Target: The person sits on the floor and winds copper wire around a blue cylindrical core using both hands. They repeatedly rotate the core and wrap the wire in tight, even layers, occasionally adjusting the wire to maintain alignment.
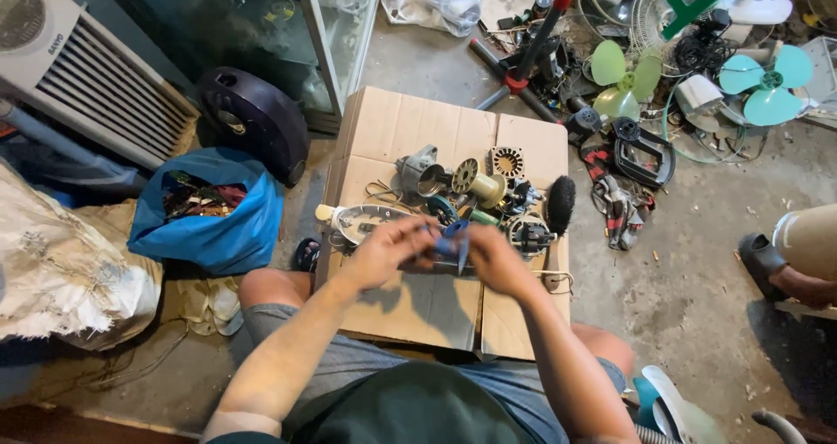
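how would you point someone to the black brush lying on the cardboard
Start at the flattened brown cardboard sheet on the concrete floor, strewn with small motor parts. Go to its right edge, just beyond the person's right hand. There lies the black oval bristle brush, the only soft, fuzzy, all-black piece beside the round metal motor parts.

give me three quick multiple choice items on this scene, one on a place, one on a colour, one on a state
1. Where do the motor parts lie?
A on flattened cardboard
B in the blue bag
C on a shelf

2. What colour is the bag on the floor?
A red
B blue
C yellow

3. How are the two hands placed?
A far apart
B both on one small blue part
C resting on the knees

Answers:
1 A, the parts sit on the cardboard.
2 B, its fabric is blue.
3 B, left hand and right hand meet at the part.
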